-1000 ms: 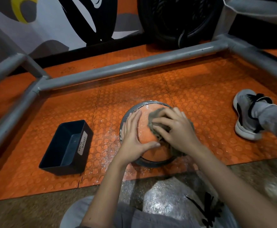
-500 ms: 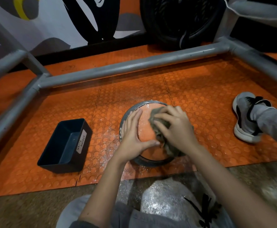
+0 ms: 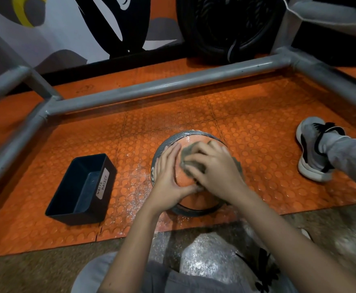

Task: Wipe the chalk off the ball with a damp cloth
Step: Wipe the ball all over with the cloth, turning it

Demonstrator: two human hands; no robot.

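Since a second ago the right hand (image 3: 215, 168) has slid left across the top of the ball (image 3: 184, 179) with the cloth (image 3: 190, 154), so it now sits close against the left hand (image 3: 168, 176), and its outline is blurred. Its fingers are curled over the bunched grey cloth and press it onto the ball's orange top. The left hand lies flat on the ball's left side with straight fingers pointing to the far side and the thumb spread toward the right hand; it steadies the ball and grips nothing.

That ball, orange with a grey band around it, rests on the orange studded mat (image 3: 257, 166), near the mat's near edge and roughly in the middle of the view. White chalk dust (image 3: 139, 178) is scattered over the mat just left of it. Further left stands a dark open box (image 3: 107, 172) with a label reading "WASTE BASKET". A grey pipe frame (image 3: 162, 87) crosses the far side of the mat. To the right, a grey shoe (image 3: 312, 149) rests on the mat, well apart from the ball.
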